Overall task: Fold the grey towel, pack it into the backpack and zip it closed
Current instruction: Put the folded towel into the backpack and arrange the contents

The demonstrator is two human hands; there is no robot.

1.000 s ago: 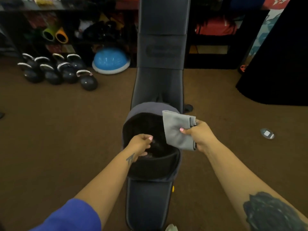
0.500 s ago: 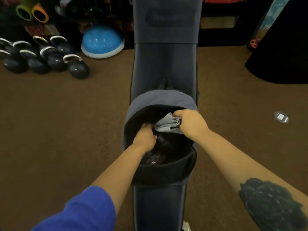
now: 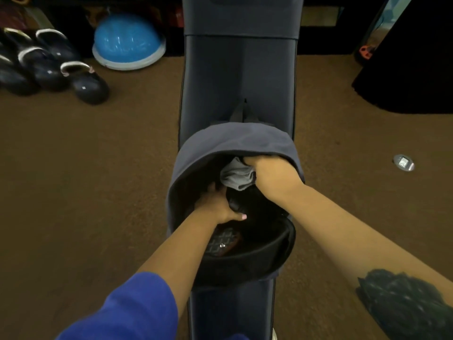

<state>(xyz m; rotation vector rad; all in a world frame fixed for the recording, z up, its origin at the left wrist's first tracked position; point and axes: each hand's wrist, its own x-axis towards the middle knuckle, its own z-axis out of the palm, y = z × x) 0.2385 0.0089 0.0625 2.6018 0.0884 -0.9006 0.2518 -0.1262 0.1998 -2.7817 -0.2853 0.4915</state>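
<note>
A dark grey backpack (image 3: 235,141) lies unzipped on a padded bench, its black inside facing me. My right hand (image 3: 272,175) is inside the far part of the opening, shut on the folded grey towel (image 3: 236,176), which shows just to the left of its knuckles. My left hand (image 3: 218,204) is also inside the opening, gripping dark inner fabric and holding it aside; its fingertips are hidden. A patterned dark item (image 3: 223,241) lies in the bottom of the bag under my left wrist.
The dark bench (image 3: 239,77) runs away from me down the middle over brown carpet. Several kettlebells (image 3: 81,82) and a blue half-ball (image 3: 127,42) sit at far left. A small silver object (image 3: 403,163) lies on the floor at right, near a black mass (image 3: 411,69).
My right hand has carried the folded towel from above the bag's right rim down into the opening. My left hand has gone deeper inside. The view has moved closer and tilted down.
</note>
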